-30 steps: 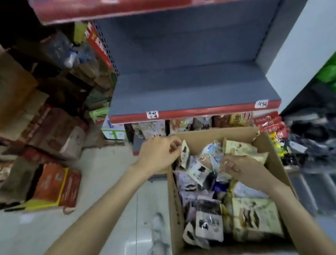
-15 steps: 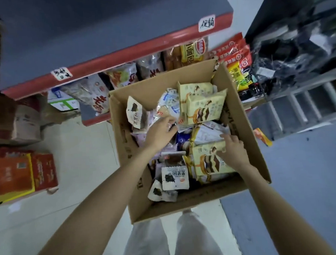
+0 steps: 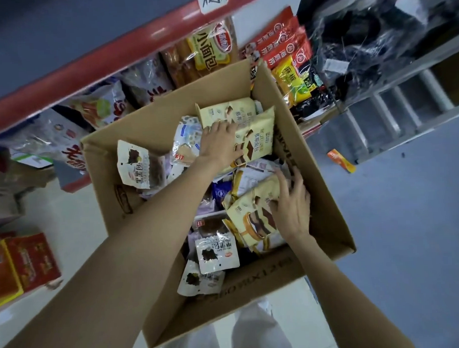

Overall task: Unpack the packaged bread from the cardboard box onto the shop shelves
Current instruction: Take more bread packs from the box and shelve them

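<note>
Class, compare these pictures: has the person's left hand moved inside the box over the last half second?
Yes. The left hand has gone toward the cardboard box's far right corner, onto a cream bread packet.
</note>
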Tool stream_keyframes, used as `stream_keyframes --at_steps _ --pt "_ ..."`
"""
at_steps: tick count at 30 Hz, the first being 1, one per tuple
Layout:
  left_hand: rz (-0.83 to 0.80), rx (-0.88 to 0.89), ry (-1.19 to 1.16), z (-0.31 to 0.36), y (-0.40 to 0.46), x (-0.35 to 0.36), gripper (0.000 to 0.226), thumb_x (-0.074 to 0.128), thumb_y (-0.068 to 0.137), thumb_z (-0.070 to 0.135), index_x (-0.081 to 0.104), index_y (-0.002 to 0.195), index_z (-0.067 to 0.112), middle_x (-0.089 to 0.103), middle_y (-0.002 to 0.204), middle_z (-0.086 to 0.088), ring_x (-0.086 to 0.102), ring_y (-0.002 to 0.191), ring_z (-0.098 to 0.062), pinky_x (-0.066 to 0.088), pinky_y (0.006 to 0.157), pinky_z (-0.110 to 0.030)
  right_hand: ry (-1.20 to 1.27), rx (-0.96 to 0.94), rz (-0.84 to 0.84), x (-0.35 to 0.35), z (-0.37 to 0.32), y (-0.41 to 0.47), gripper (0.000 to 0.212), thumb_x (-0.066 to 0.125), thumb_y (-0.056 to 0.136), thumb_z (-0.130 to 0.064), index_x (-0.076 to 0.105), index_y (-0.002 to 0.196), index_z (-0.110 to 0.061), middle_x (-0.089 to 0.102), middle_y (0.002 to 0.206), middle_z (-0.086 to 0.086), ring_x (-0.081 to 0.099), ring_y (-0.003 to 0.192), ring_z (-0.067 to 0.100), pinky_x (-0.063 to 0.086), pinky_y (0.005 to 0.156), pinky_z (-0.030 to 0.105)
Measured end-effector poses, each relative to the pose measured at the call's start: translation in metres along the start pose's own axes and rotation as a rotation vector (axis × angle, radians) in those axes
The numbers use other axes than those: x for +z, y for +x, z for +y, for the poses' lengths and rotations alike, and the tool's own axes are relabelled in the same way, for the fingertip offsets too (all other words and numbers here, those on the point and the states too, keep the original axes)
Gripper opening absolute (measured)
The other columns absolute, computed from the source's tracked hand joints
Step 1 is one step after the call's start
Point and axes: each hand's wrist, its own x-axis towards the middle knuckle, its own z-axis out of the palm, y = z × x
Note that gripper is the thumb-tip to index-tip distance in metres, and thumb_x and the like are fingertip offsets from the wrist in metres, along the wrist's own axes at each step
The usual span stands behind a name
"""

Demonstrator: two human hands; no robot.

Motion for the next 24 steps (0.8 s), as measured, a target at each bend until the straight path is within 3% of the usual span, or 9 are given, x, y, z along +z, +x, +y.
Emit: stream_keyframes --at_steps 2,4,7,9,12,16,20,24 --pt "0.014 0.005 0.061 0.000 -0.001 0.007 0.066 0.057 0.089 0.043 0.030 0.143 0.016 0.038 0.145 -0.012 0.030 0.137 -0.027 0.024 0.111 -0.048 0.054 0.205 0.105 -0.004 -0.001 -0.013 0.072 0.070 0.079 -0.021 0.032 0.139 -0.014 0.035 0.139 0.020 0.043 0.120 0.037 0.040 0.096 0.048" --pt "0.025 0.000 0.126 0.000 -0.004 0.009 0.066 0.056 0.089 0.044 0.031 0.142 0.015 0.040 0.143 -0.015 0.033 0.135 -0.030 0.023 0.110 -0.049 0.267 0.494 0.154 -0.007 -0.008 -0.032 0.072 0.071 0.080 -0.028 0.034 0.137 -0.005 0.040 0.134 0.020 0.042 0.120 0.037 0.037 0.098 0.046" --pt "-0.018 -0.032 0.178 0.000 -0.009 0.007 0.070 0.054 0.089 0.050 0.029 0.143 0.013 0.042 0.141 -0.016 0.039 0.130 -0.033 0.024 0.108 -0.049 0.860 1.003 0.111 -0.006 -0.027 -0.049 0.076 0.073 0.079 -0.019 0.030 0.139 -0.001 0.042 0.137 0.018 0.039 0.129 0.032 0.034 0.105 0.039" --pt "-0.078 -0.055 0.106 -0.004 -0.016 0.008 0.073 0.057 0.086 0.052 0.032 0.142 0.012 0.044 0.139 -0.016 0.043 0.126 -0.033 0.031 0.105 -0.047 1.100 1.161 0.035 0.002 -0.038 -0.047 0.072 0.072 0.080 -0.015 0.030 0.138 -0.004 0.045 0.136 0.015 0.043 0.129 0.028 0.037 0.103 0.035" --pt "-0.171 -0.147 -0.188 -0.022 -0.033 0.013 0.076 0.064 0.081 0.052 0.035 0.139 0.012 0.048 0.133 -0.013 0.051 0.115 -0.030 0.047 0.091 -0.040 1.026 1.156 -0.073 0.011 -0.052 -0.037 0.076 0.070 0.082 -0.022 0.024 0.142 -0.010 0.041 0.139 0.016 0.043 0.127 0.031 0.039 0.099 0.034" --pt "-0.205 -0.288 -0.424 -0.048 -0.063 0.024 0.070 0.068 0.081 0.045 0.039 0.133 0.008 0.052 0.130 -0.013 0.053 0.110 -0.026 0.042 0.081 -0.032 0.944 1.128 -0.133 0.009 -0.053 -0.032 0.081 0.067 0.084 -0.027 0.014 0.146 -0.025 0.026 0.143 0.021 0.035 0.127 0.037 0.037 0.099 0.040" --pt "-0.196 -0.383 -0.576 -0.062 -0.090 0.032 0.084 0.068 0.081 0.046 0.024 0.145 0.016 0.050 0.139 -0.006 0.053 0.118 -0.030 0.045 0.093 -0.037 0.927 1.107 -0.178 0.008 -0.055 -0.036 0.094 0.074 0.079 -0.029 0.009 0.147 -0.035 0.014 0.149 0.022 0.027 0.134 0.040 0.033 0.104 0.043" --pt "-0.141 -0.412 -0.582 -0.068 -0.112 0.037 0.076 0.068 0.081 0.044 0.028 0.141 0.019 0.056 0.130 -0.007 0.056 0.110 -0.031 0.047 0.086 -0.038 0.923 1.058 -0.199 0.009 -0.063 -0.036 0.096 0.074 0.079 -0.028 0.006 0.145 -0.045 0.001 0.151 0.027 0.031 0.132 0.045 0.032 0.104 0.050"
